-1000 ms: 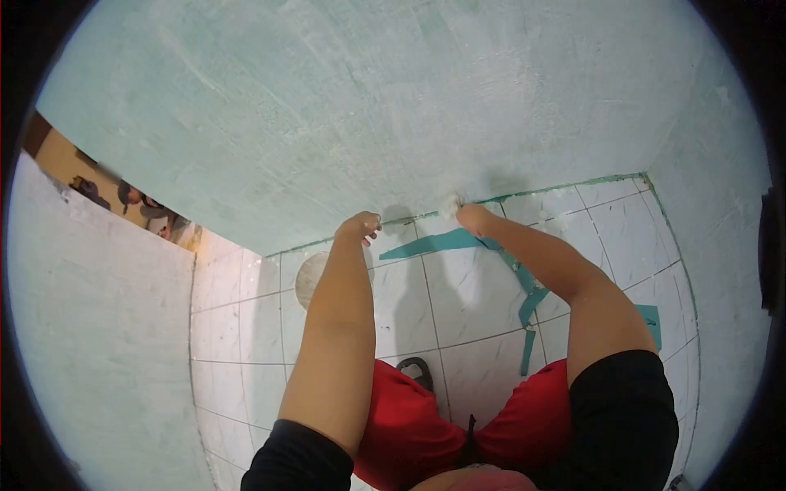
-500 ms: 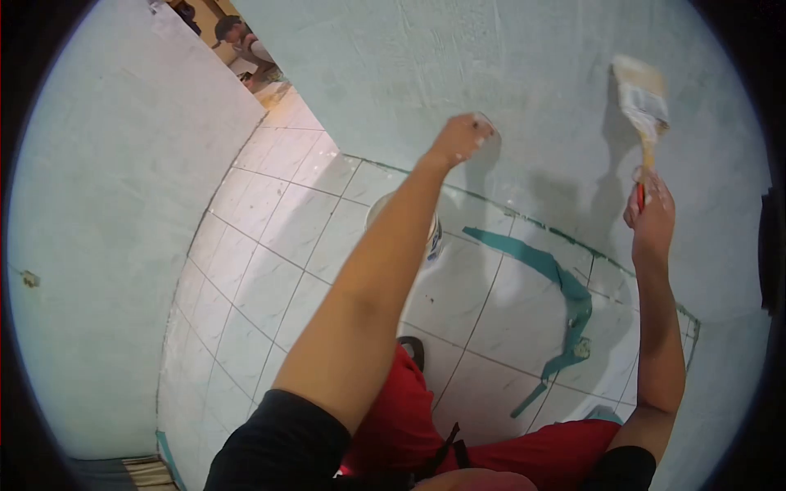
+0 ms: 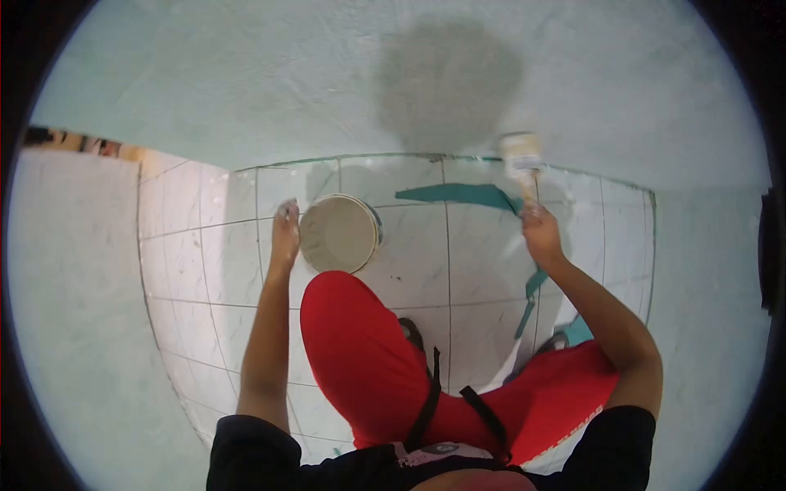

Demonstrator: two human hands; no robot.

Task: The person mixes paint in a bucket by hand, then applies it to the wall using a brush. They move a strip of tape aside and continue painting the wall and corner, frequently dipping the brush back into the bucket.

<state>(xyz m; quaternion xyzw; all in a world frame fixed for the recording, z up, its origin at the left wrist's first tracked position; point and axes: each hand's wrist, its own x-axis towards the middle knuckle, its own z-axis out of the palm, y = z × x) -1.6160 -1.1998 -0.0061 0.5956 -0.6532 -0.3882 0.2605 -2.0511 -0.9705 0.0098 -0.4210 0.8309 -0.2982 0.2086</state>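
Patchy pale-green walls (image 3: 246, 98); white tiled floor (image 3: 491, 270) bearing bucket (image 3: 377, 233), teal strip (image 3: 458, 194).

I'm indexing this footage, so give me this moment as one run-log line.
right hand: holds paintbrush by handle | left hand: beside bucket, contact unclear | bucket: on tiled floor | teal strip: on floor

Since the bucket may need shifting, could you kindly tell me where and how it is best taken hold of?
Probably by the left part of its rim, the left hand coming from that side. The bucket stands upright and open-topped, so the rim is exposed; that hand is close beside it, while the red-clad knee crowds the near side.
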